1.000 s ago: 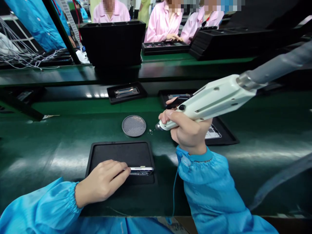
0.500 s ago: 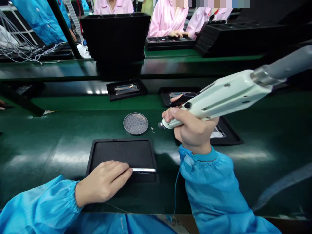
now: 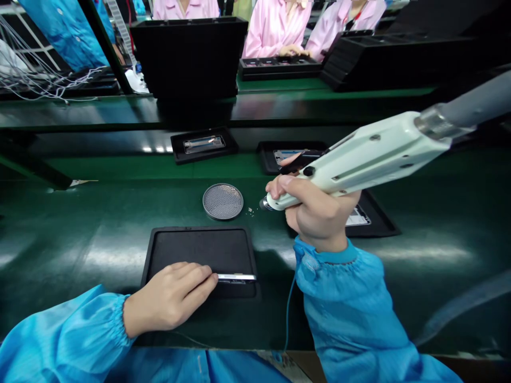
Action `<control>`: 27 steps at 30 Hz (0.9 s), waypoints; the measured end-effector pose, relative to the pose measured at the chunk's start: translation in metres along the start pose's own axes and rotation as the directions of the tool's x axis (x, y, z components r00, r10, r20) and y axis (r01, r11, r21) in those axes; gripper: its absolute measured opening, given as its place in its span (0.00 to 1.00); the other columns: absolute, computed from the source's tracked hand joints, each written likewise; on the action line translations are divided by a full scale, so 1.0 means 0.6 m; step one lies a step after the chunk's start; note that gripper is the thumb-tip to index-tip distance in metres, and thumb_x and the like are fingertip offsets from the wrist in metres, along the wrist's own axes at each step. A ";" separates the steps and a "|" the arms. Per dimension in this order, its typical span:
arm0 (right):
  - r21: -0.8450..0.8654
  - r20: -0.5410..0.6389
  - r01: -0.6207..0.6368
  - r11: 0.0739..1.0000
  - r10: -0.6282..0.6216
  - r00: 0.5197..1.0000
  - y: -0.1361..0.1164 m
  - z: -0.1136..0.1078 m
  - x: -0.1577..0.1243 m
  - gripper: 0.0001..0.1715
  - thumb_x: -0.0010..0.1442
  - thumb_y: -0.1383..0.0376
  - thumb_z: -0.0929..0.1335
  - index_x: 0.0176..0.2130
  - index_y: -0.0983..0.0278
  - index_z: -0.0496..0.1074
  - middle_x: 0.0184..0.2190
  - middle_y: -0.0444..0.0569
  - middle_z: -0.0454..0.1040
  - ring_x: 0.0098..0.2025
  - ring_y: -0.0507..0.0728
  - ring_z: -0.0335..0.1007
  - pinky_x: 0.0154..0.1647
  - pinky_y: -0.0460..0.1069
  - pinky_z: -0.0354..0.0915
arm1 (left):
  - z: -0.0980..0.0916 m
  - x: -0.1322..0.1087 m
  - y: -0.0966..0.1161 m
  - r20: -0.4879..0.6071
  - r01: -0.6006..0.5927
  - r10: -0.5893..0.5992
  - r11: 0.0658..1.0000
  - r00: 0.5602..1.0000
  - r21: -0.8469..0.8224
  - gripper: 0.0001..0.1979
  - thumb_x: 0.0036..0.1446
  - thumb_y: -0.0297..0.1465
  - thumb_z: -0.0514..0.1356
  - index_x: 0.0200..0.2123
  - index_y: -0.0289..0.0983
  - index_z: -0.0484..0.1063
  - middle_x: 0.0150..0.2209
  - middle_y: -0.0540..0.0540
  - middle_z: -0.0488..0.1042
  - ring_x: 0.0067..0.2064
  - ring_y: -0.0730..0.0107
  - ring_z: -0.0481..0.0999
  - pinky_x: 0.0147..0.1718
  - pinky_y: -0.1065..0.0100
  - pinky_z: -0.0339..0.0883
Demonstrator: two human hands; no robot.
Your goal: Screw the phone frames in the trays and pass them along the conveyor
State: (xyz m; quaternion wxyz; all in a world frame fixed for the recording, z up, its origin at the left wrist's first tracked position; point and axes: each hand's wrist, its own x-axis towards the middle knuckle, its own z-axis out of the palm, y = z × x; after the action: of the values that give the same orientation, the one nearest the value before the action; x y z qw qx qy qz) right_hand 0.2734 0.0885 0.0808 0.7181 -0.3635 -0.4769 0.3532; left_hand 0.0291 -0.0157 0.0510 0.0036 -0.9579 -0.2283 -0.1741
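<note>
My left hand point(image 3: 171, 295) is closed on a thin phone-like device point(image 3: 236, 277), holding it tilted up on its edge over a black tray point(image 3: 191, 247). The device's silver rim faces up, and my fingers hide its left part. My right hand point(image 3: 321, 213) is wrapped round a pale green electric screwdriver point(image 3: 379, 146). The tool's metal nose points left, above the bench and apart from the device. Left of that nose lie several tiny loose pieces point(image 3: 250, 211), perhaps screws, beside a round dimpled dish point(image 3: 222, 201).
More black trays with phone parts lie at the back point(image 3: 204, 144), behind my right hand point(image 3: 293, 154) and right of it point(image 3: 375, 215). A grey hose point(image 3: 485, 101) runs from the screwdriver. Tall black boxes point(image 3: 189, 58) and co-workers in pink point(image 3: 275, 32) are across the bench.
Both my hands keep their grip and barely move. The view shifts slightly, and a person's hand at the far left edge is out of sight now.
</note>
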 end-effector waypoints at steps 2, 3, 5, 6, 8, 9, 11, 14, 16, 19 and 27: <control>0.001 0.001 0.000 1.000 0.000 1.000 0.000 0.000 -0.001 0.07 0.47 0.71 0.70 0.30 0.61 0.74 0.22 0.40 0.71 0.21 0.52 0.67 0.21 0.51 0.66 | 0.001 0.000 0.001 0.012 -0.003 0.003 1.000 1.000 -0.012 0.17 0.69 0.24 0.44 0.49 0.27 0.70 0.43 0.36 0.77 0.41 0.61 0.78 0.36 0.64 0.76; -0.002 0.002 -0.003 1.000 0.003 1.000 0.000 0.000 -0.001 0.07 0.48 0.71 0.70 0.30 0.60 0.74 0.21 0.40 0.71 0.21 0.52 0.67 0.21 0.51 0.66 | 0.002 0.000 0.001 0.010 -0.005 0.005 1.000 1.000 -0.018 0.17 0.69 0.24 0.44 0.49 0.27 0.70 0.43 0.36 0.77 0.41 0.61 0.78 0.36 0.64 0.76; -0.014 0.007 -0.004 1.000 0.004 1.000 0.001 -0.001 -0.002 0.07 0.48 0.71 0.70 0.31 0.60 0.74 0.21 0.40 0.70 0.21 0.52 0.67 0.21 0.51 0.66 | 0.004 -0.001 0.001 -0.005 -0.001 0.001 1.000 1.000 -0.011 0.15 0.69 0.23 0.45 0.50 0.27 0.69 0.43 0.36 0.77 0.41 0.60 0.78 0.36 0.63 0.76; -0.023 0.008 0.000 1.000 0.001 1.000 0.002 -0.001 -0.002 0.07 0.49 0.71 0.70 0.31 0.60 0.74 0.21 0.40 0.70 0.21 0.52 0.67 0.22 0.51 0.66 | 0.005 -0.001 0.000 -0.014 0.005 -0.005 1.000 1.000 -0.005 0.15 0.68 0.23 0.47 0.51 0.26 0.69 0.43 0.35 0.77 0.42 0.60 0.78 0.37 0.63 0.76; -0.034 -0.007 0.014 0.999 -0.014 1.000 0.004 -0.001 -0.002 0.06 0.49 0.71 0.70 0.30 0.60 0.73 0.23 0.41 0.71 0.21 0.51 0.67 0.22 0.51 0.67 | 0.009 -0.002 -0.005 -0.003 0.036 -0.036 0.999 0.999 0.008 0.14 0.67 0.22 0.49 0.53 0.27 0.67 0.42 0.36 0.77 0.41 0.61 0.78 0.37 0.63 0.76; -0.035 -0.017 0.022 0.999 -0.023 1.000 0.004 -0.001 -0.001 0.06 0.48 0.71 0.70 0.29 0.61 0.72 0.24 0.41 0.71 0.21 0.51 0.67 0.22 0.51 0.67 | 0.012 -0.002 -0.009 0.022 0.063 -0.063 0.998 0.998 0.010 0.14 0.67 0.22 0.50 0.53 0.27 0.67 0.41 0.37 0.77 0.40 0.62 0.78 0.36 0.63 0.76; -0.029 -0.034 0.027 0.999 -0.028 0.999 0.005 0.001 0.002 0.06 0.47 0.71 0.70 0.28 0.61 0.71 0.25 0.41 0.71 0.20 0.50 0.66 0.21 0.51 0.68 | 0.018 -0.001 -0.019 0.081 0.123 -0.123 0.992 0.989 0.006 0.13 0.67 0.23 0.50 0.52 0.29 0.67 0.36 0.41 0.76 0.34 0.64 0.77 0.33 0.63 0.75; -0.020 -0.037 0.004 1.000 -0.004 0.999 0.007 0.003 0.007 0.07 0.45 0.70 0.71 0.28 0.62 0.70 0.24 0.40 0.71 0.19 0.50 0.66 0.22 0.50 0.68 | 0.027 0.001 -0.036 0.114 0.192 -0.189 0.981 0.975 -0.012 0.12 0.68 0.25 0.49 0.49 0.31 0.68 0.31 0.45 0.73 0.28 0.68 0.74 0.27 0.67 0.71; -0.031 -0.037 -0.028 0.999 0.027 0.999 0.013 0.001 0.010 0.08 0.45 0.69 0.72 0.29 0.62 0.70 0.23 0.40 0.71 0.20 0.51 0.68 0.23 0.51 0.69 | 0.030 0.003 -0.048 0.090 0.219 -0.215 0.975 0.973 -0.037 0.12 0.68 0.26 0.48 0.49 0.32 0.69 0.30 0.47 0.73 0.27 0.69 0.74 0.26 0.69 0.69; -0.121 -0.036 -0.131 0.984 0.128 0.991 0.034 -0.010 0.010 0.12 0.46 0.63 0.74 0.31 0.63 0.71 0.22 0.41 0.72 0.23 0.52 0.71 0.27 0.51 0.71 | 0.027 0.006 -0.064 0.033 0.251 -0.249 0.966 0.968 -0.067 0.13 0.69 0.28 0.47 0.48 0.32 0.70 0.30 0.46 0.74 0.28 0.70 0.75 0.26 0.70 0.68; -0.323 -0.015 -0.224 0.919 0.232 0.973 0.091 -0.059 -0.004 0.23 0.45 0.55 0.77 0.36 0.67 0.73 0.30 0.49 0.77 0.31 0.57 0.75 0.35 0.53 0.72 | -0.044 0.020 -0.111 -0.149 0.265 -0.268 0.963 0.952 -0.045 0.13 0.66 0.27 0.49 0.42 0.34 0.73 0.23 0.51 0.67 0.23 0.70 0.69 0.22 0.68 0.58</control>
State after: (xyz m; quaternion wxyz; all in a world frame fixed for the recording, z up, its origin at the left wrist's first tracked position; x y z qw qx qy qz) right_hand 0.2974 0.1066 0.0228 0.5974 -0.5248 -0.4910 0.3557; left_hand 0.0011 0.0469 0.0751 -0.0141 -0.9020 -0.3523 -0.2490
